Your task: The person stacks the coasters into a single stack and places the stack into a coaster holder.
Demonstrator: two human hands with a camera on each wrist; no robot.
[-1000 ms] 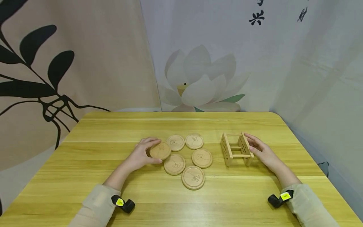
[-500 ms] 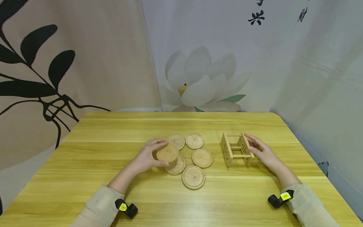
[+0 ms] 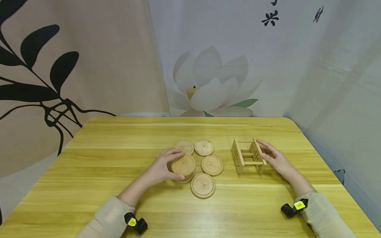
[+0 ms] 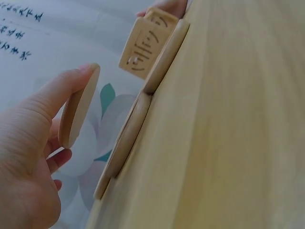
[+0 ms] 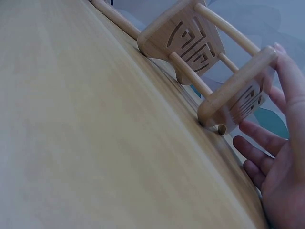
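My left hand point(image 3: 163, 169) pinches a round wooden coaster point(image 3: 183, 165) by its rim, thumb on the near side and fingers on the far side. In the left wrist view this held coaster point(image 4: 80, 109) is tilted, with a gap between it and the coasters below. From the head view it overlaps another coaster point(image 3: 188, 180), mostly hidden beneath it. My right hand point(image 3: 275, 161) rests against the outer right side of a small wooden coaster rack point(image 3: 238, 158). Its digits touch the side panel point(image 5: 245, 95) in the right wrist view without wrapping round it.
More coasters with engraved ginkgo leaves lie flat: one at the front point(image 3: 203, 186), one in the middle point(image 3: 212, 165), and two behind, the back-right coaster point(image 3: 204, 148) and back-left coaster point(image 3: 185, 146). The wooden table point(image 3: 125, 132) ends at a printed curtain point(image 3: 119, 66).
My left hand has carried its coaster to the right, from beside the group to over the left front coaster. The right hand and the rack have stayed put.
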